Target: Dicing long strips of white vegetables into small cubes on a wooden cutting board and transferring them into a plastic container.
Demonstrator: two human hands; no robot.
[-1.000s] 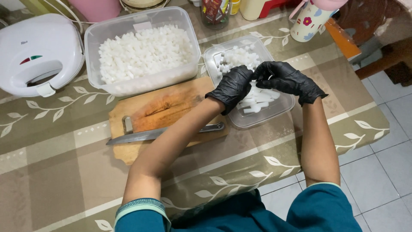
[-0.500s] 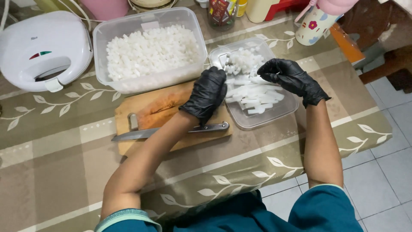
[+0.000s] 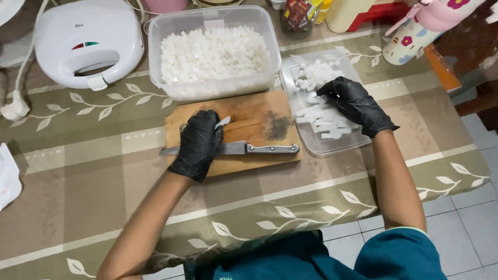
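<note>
My left hand (image 3: 198,144), in a black glove, rests on the wooden cutting board (image 3: 259,116) and pinches a white strip (image 3: 223,122) at its fingertips. A steel knife (image 3: 259,149) lies flat across the board, its blade partly under that hand. My right hand (image 3: 357,105), also gloved, reaches into the small clear container (image 3: 311,145), fingers curled down onto the white strips (image 3: 327,127) inside. White cubes (image 3: 316,74) fill the far end of that container.
A large clear tub (image 3: 155,67) full of white cubes stands behind the board. A white sandwich maker (image 3: 83,41) sits at the back left, with its plug (image 3: 13,110) on the leaf-patterned tablecloth. Jars and a flowered cup (image 3: 410,44) line the back right.
My left hand has left the small container and moved down-left onto the cutting board with a white strip. My right hand has dropped lower into the container.
</note>
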